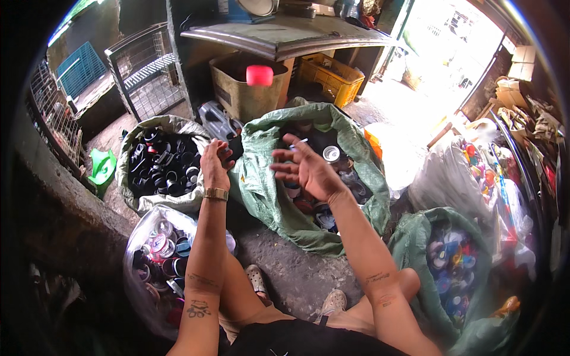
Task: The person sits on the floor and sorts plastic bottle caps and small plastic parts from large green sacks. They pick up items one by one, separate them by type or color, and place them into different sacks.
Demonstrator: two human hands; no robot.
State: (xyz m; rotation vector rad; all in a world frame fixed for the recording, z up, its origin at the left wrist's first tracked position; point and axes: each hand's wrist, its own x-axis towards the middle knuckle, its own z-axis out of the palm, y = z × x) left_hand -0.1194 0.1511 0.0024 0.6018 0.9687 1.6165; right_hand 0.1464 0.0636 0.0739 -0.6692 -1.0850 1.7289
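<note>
My left hand [216, 165] is raised with curled fingers between a pale sack of black plastic caps [162, 167] and a green woven sack [260, 164]; whether it holds something is unclear. Over the green sack's mouth, my right hand [307, 171] has its fingers spread, a thin white stick [303, 141] seemingly caught between two of them. A blurred red cap [259, 75] is in the air in front of a grimy square bin [249, 98]. Mixed caps and a white ring-shaped lid [331, 154] lie inside the green sack.
At lower left stands a clear plastic bag of lids [162, 249]; at right, another green sack [412, 236] holds colourful caps. A metal-edged table [280, 42] and a yellow crate [347, 89] are ahead. A grey jug [218, 120] lies beside the bin.
</note>
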